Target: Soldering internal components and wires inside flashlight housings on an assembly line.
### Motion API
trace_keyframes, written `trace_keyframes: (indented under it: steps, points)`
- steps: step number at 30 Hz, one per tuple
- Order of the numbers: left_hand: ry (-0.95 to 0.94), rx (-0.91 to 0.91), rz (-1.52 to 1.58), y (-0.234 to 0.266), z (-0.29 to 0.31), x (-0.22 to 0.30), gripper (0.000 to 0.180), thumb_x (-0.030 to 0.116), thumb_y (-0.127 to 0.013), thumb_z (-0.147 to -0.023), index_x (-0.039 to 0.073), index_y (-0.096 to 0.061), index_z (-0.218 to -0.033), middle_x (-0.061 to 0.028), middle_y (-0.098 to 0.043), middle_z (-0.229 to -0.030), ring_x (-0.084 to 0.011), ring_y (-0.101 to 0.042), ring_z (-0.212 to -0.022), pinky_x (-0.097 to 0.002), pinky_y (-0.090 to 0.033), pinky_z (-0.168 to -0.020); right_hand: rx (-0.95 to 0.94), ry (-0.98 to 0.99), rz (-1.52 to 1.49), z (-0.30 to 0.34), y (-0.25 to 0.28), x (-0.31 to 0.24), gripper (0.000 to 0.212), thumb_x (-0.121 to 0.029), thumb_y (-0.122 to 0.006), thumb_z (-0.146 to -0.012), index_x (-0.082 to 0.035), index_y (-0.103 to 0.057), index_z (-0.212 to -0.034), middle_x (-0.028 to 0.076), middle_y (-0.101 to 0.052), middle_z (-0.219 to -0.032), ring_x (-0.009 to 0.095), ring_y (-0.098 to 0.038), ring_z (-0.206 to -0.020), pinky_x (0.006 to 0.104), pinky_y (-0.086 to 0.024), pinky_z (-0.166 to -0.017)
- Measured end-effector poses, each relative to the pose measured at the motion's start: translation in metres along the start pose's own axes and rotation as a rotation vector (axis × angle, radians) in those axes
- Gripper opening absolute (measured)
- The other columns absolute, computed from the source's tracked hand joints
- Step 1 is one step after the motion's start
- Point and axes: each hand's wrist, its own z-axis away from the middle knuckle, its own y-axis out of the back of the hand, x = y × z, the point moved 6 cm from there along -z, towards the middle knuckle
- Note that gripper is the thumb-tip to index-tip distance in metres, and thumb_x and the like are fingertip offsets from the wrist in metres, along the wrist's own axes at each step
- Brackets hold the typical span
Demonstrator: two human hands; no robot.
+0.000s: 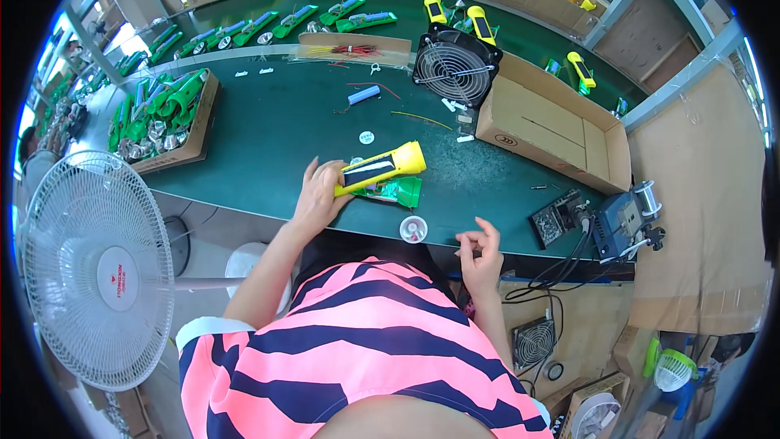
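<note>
My left hand (318, 193) is closed around the tail end of a yellow flashlight body (380, 169) with a dark panel on its side. The flashlight is held over the near part of the green bench, its wide head pointing right. Partly beneath it lies a green plastic housing (400, 192). Close to the bench's front edge sits a small round reflector cup (413, 229). My right hand (481, 255) hovers at that edge, right of the cup, with fingers apart and nothing visible in them.
At left stands a carton tray (201, 134) of green housings and reflectors, with a large fan (114, 276) before it. A black cooling fan (457, 69) and an open carton (552, 126) occupy the right. Soldering equipment (619, 223) with cables stands at the right end. A blue battery (363, 95) lies mid-bench.
</note>
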Motion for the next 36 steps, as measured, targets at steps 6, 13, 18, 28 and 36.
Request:
trace_keyframes:
  steps: [6, 13, 18, 28, 36]
  points:
    - [0.057, -0.061, 0.027, 0.051, -0.028, -0.025, 0.039, 0.013, -0.072, -0.060, 0.008, -0.041, -0.083, -0.0103, -0.054, -0.090, -0.0285, -0.051, -0.091, -0.0490, -0.025, -0.097, -0.140, -0.036, -0.036, -0.033, 0.003, -0.013, 0.033, -0.004, -0.055, -0.078, -0.002, -0.043, -0.109, 0.009, -0.062, -0.073, 0.012, -0.058, -0.057, 0.0236, -0.046, -0.054]
    - [0.165, 0.066, -0.096, 0.129, -0.160, -0.096, 0.042, 0.021, -0.071, -0.064, 0.007, -0.039, -0.086, -0.0115, -0.053, -0.080, -0.0314, -0.052, -0.078, -0.0390, -0.040, -0.069, 0.005, -0.292, -0.364, -0.079, 0.016, -0.005, 0.033, -0.002, -0.050, -0.082, 0.000, -0.038, -0.113, 0.011, -0.061, -0.075, 0.012, -0.055, -0.055, 0.0230, -0.046, -0.053]
    - [0.273, 0.013, -0.223, 0.069, -0.279, -0.199, 0.044, 0.030, -0.069, -0.065, 0.008, -0.040, -0.091, -0.0144, -0.057, -0.080, -0.0316, -0.056, -0.077, -0.0415, -0.041, -0.067, 0.191, -0.646, -0.459, -0.104, 0.010, 0.021, 0.042, -0.023, -0.049, -0.086, 0.000, -0.034, -0.118, 0.016, -0.061, -0.078, 0.016, -0.056, -0.052, 0.0270, -0.048, -0.052]
    - [0.462, -0.214, -0.369, -0.104, -0.386, -0.262, 0.061, 0.037, -0.074, -0.060, 0.007, -0.042, -0.102, -0.0111, -0.056, -0.098, -0.0285, -0.050, -0.098, -0.0475, -0.039, -0.080, 0.354, -1.075, -0.713, -0.146, -0.011, 0.054, 0.064, -0.056, -0.034, -0.084, -0.002, -0.025, -0.117, 0.022, -0.059, -0.092, 0.025, -0.061, -0.066, 0.0364, -0.050, -0.064]
    - [0.176, -0.278, -0.513, -0.021, -0.413, -0.257, 0.046, 0.052, -0.053, -0.074, 0.009, -0.060, -0.089, -0.0091, -0.054, -0.096, -0.0246, -0.047, -0.096, -0.0390, -0.040, -0.073, 0.326, -1.345, -0.536, -0.151, -0.003, 0.076, 0.036, -0.029, -0.031, -0.086, 0.001, -0.046, -0.100, 0.019, -0.061, -0.086, 0.026, -0.062, -0.068, 0.0388, -0.052, -0.064]
